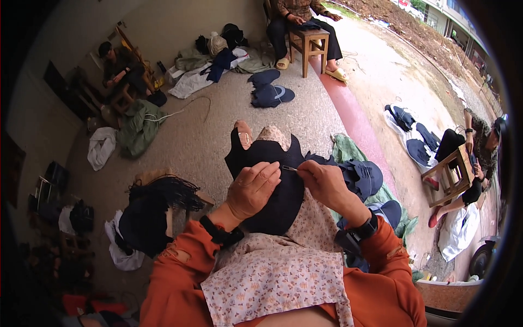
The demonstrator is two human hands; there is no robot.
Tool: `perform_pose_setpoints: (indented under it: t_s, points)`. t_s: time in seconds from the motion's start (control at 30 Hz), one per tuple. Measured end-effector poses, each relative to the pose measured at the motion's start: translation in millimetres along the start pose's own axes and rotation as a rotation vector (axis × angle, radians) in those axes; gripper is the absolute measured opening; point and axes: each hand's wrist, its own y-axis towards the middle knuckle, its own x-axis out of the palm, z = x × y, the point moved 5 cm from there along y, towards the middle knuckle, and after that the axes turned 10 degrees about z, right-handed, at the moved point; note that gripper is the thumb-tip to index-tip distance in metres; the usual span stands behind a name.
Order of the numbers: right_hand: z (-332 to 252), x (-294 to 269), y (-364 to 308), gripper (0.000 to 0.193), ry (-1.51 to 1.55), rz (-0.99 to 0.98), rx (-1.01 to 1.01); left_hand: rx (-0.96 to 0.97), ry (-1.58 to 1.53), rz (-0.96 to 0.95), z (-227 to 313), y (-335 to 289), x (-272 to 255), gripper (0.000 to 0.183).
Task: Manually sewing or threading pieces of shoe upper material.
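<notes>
A black shoe upper (272,210) lies spread over my lap, on the floral apron (272,280). My left hand (253,188) rests on it, fingers stretched out and lying flat on the dark material. Between the thumb and fingers of my right hand (325,182) is a small slim metal tool (289,168). Its silver tip points left, just above the upper and close to my left fingertips. I cannot make out the exact shape of the tip. Beside my left forearm hangs a bundle of black laces (177,191) on a wooden stool (204,201).
Dark shoe uppers (362,180) lie on a green sack (343,147) to my right. More uppers (272,96) are on the floor ahead. Three people sit around: one far left (122,68), one ahead at a wooden stool (309,35), one at the right (479,141).
</notes>
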Motion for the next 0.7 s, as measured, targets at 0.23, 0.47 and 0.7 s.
perform_pose_setpoints:
  t_s: [0.23, 0.47, 0.7]
  points:
    - [4, 4, 1, 0.012, 0.043, 0.053, 0.044, -0.096, -0.040, 0.033, -1, -8, 2, 0.028]
    - [9, 9, 10, 0.011, 0.186, -0.014, 0.055, -0.209, -0.187, -0.001, -13, -16, 6, 0.028]
    - [-3, 15, 18, 0.014, -0.073, 0.036, -0.515, -0.225, -0.285, -0.023, -16, -16, 9, 0.027]
